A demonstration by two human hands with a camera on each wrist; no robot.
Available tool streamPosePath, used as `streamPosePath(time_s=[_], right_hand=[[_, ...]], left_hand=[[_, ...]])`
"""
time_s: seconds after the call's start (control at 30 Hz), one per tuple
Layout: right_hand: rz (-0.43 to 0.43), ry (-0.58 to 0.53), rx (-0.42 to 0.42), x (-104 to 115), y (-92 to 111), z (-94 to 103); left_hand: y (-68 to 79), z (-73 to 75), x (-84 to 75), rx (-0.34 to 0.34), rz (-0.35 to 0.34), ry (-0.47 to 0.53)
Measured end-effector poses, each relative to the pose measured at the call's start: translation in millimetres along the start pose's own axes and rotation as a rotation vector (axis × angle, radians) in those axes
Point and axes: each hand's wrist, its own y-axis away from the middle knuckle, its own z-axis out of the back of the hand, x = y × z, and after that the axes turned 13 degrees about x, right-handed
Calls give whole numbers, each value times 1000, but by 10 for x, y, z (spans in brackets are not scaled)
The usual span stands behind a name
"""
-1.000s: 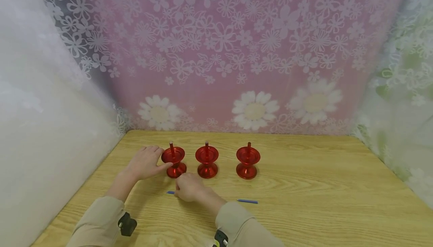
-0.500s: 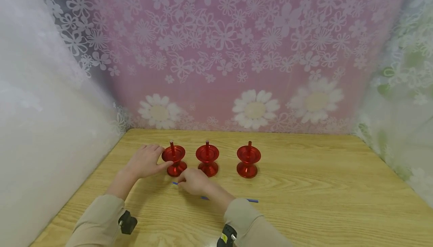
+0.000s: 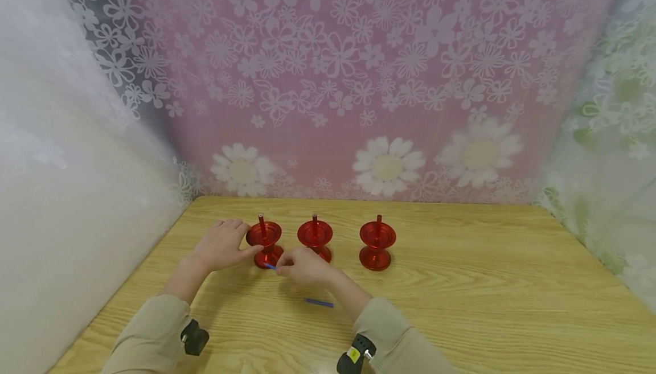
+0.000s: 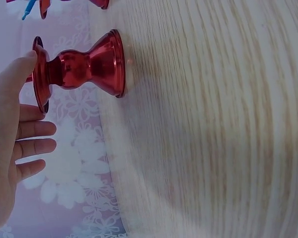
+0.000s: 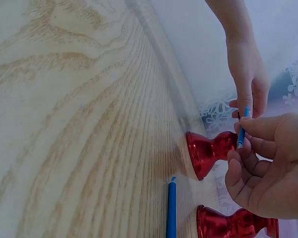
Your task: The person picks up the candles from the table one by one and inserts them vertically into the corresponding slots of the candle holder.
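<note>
My right hand (image 3: 304, 266) pinches a slim blue candle (image 5: 241, 136) between thumb and fingertips. In the head view the candle's end overlaps the foot of the leftmost red candle holder (image 3: 271, 229). That holder stands upright, with a dish and a tube rising from its middle. My left hand (image 3: 217, 246) holds this holder by its dish. In the left wrist view the thumb lies over the dish rim, and the other fingers reach along the far side. Another blue candle (image 3: 319, 303) lies on the table below my right hand.
Two matching red holders stand to the right, a middle one (image 3: 324, 234) partly behind my right hand and a right one (image 3: 376, 258). The wood-grain table (image 3: 487, 283) ends at a flowered pink backdrop (image 3: 318, 152), with pale cloth at both sides.
My right hand has lifted the blue candle off the table and moved it up and right. One lying candle has come into view; another is now hidden behind the right forearm. My left hand has stayed.
</note>
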Motion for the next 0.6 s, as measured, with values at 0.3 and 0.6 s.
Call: streamPosePath(time_s=[0.3,0.6], right_hand=[[21,-99,-51,52,8,73],[60,-60,-174,147,-54,121]], left_hand=[[0,-4,-9,7,6,1],[4,0,0,14,4,2]])
